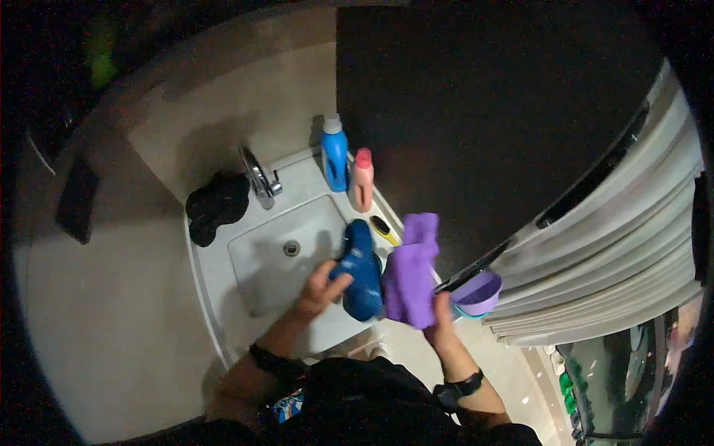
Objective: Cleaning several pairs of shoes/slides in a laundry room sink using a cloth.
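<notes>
My left hand (321,291) grips a dark blue shoe (362,279), possibly a rubber clog, by its side at the right part of the sink. The shoe looks shiny. In my right hand (442,326) is a purple cloth (411,273), which hangs just right of the shoe; its folds hide most of my fingers. Below and to the left lies the white sink basin (268,284) with a round metal drain (291,248). A brush (384,227) with a yellow handle and dark head rests on the rim beyond the cloth.
A chrome faucet (261,181) rises at the sink's back. Left of it lies a black cloth-like item (217,207). Blue (334,159) and pink (363,181) plastic bottles stand at the back right corner. A purple tub (478,294) and a pale curtain (591,240) are at right.
</notes>
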Demonstrator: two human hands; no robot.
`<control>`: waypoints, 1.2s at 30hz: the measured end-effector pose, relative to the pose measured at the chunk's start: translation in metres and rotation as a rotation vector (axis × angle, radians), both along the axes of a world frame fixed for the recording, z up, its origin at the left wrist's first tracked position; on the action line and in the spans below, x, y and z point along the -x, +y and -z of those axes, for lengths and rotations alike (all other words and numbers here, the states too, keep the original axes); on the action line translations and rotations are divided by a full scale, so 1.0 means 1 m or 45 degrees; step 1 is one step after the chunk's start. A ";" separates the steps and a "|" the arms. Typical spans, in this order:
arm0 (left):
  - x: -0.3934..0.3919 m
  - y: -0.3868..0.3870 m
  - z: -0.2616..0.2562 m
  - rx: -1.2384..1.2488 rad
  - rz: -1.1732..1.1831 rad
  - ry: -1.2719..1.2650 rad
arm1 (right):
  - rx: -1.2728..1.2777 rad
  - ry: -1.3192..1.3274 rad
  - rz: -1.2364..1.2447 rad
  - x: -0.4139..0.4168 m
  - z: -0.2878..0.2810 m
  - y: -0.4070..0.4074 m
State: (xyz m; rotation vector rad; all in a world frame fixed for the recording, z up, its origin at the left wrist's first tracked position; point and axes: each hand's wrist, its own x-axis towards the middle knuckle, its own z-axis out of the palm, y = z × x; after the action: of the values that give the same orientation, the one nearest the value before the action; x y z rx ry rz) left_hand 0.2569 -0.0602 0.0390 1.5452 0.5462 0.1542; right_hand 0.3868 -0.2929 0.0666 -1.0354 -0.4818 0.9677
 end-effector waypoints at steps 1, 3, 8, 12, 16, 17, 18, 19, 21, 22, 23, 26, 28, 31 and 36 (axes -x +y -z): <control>-0.006 -0.034 0.000 0.027 -0.017 -0.063 | 0.251 -0.472 0.016 0.008 0.005 0.010; -0.020 -0.076 0.011 -0.344 -0.304 -0.559 | 0.040 -1.117 0.055 0.019 -0.035 0.021; -0.035 -0.102 -0.039 -0.763 -0.286 -0.470 | 0.174 -1.106 0.319 0.012 -0.038 -0.002; -0.035 -0.115 -0.072 -1.159 -0.157 -0.372 | -0.238 0.228 0.150 -0.014 -0.006 -0.040; -0.028 -0.137 -0.104 -1.423 -0.028 -0.123 | -0.654 0.654 0.388 -0.029 -0.034 -0.062; -0.026 -0.137 -0.111 -1.427 -0.017 -0.124 | -0.691 0.594 0.416 -0.035 -0.038 -0.067; -0.025 -0.134 -0.117 -1.576 0.181 0.036 | -0.766 0.599 0.369 -0.038 -0.041 -0.074; -0.026 -0.133 -0.121 -1.717 0.384 0.197 | -0.841 0.602 0.326 -0.040 -0.043 -0.080; -0.027 -0.138 -0.117 -1.868 0.426 -0.042 | -0.602 0.366 0.261 -0.047 -0.028 -0.086; -0.028 -0.141 -0.117 -2.002 0.448 -0.280 | -0.351 0.139 0.180 -0.048 -0.024 -0.090; -0.030 -0.144 -0.120 -2.004 0.466 -0.300 | 0.011 -0.852 0.277 -0.054 -0.022 -0.092; -0.035 -0.149 -0.139 -2.114 1.140 -0.045 | 0.225 -1.318 0.265 -0.042 -0.045 -0.090; -0.039 -0.150 -0.136 -2.134 1.214 -0.078 | 0.152 -0.820 0.117 -0.052 -0.026 -0.091; -0.050 -0.136 -0.126 -2.136 1.115 -0.296 | 0.405 -0.794 0.269 -0.045 -0.002 -0.100; -0.056 -0.125 -0.156 -1.520 0.278 -0.673 | 0.034 -0.070 0.560 -0.041 0.003 -0.107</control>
State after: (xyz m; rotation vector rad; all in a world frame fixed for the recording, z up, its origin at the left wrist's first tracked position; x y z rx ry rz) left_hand 0.3125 -0.1852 0.1947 2.5638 -0.2289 0.7986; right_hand 0.4275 -0.4003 0.0633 -1.1345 -0.2685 0.5562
